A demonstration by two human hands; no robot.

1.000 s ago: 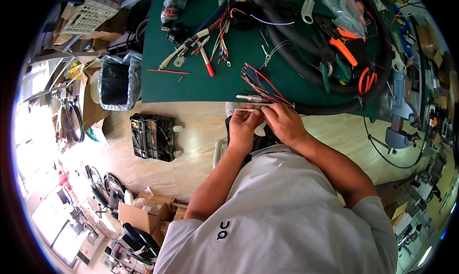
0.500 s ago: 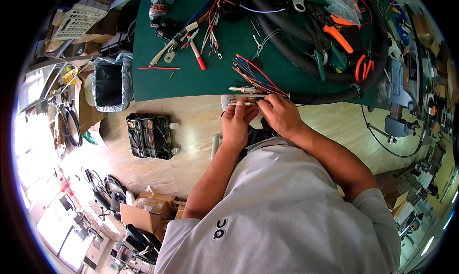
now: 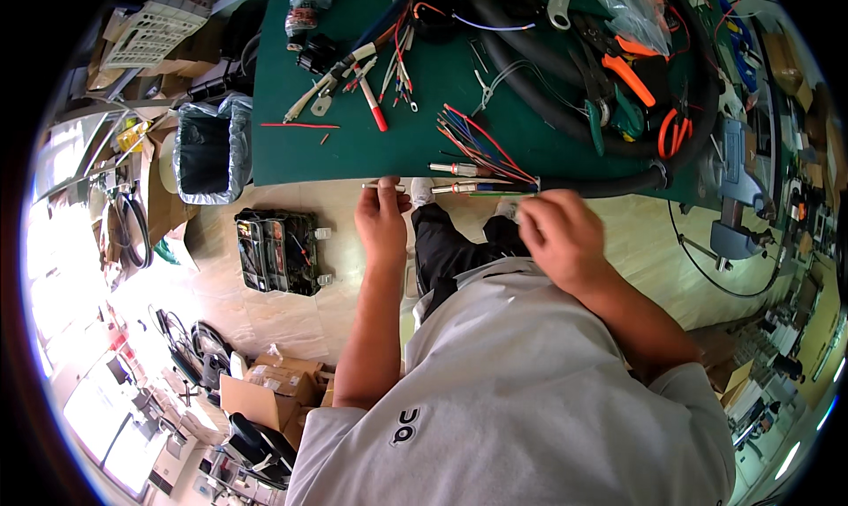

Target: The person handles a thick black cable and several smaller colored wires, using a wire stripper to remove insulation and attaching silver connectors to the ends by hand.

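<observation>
A thick black cable (image 3: 609,186) lies along the front edge of the green table, with its stripped end pointing left. Out of it fan thin red, blue and brown wires (image 3: 481,142). Two heavier wires end in silver metal pins (image 3: 455,168) (image 3: 452,188). Left of these pins, my left hand (image 3: 382,223) pinches a small, slim silver-white pin (image 3: 373,186) between thumb and fingers, apart from the cable. Just below the cable's stripped end is my right hand (image 3: 565,236), its fingers curled; whatever they may hold is hidden.
Cut wires with lugs (image 3: 402,91), a red-and-white marker (image 3: 371,104) and a red wire piece (image 3: 299,125) lie on the table. Pliers with orange grips (image 3: 629,80) and a vise (image 3: 733,179) are at right. A lined bin (image 3: 212,183) and toolbox (image 3: 276,251) stand left.
My hands were together at the cable's pins and have moved apart. My left hand went left with the small pin; my right hand moved right and nearer to my body.
</observation>
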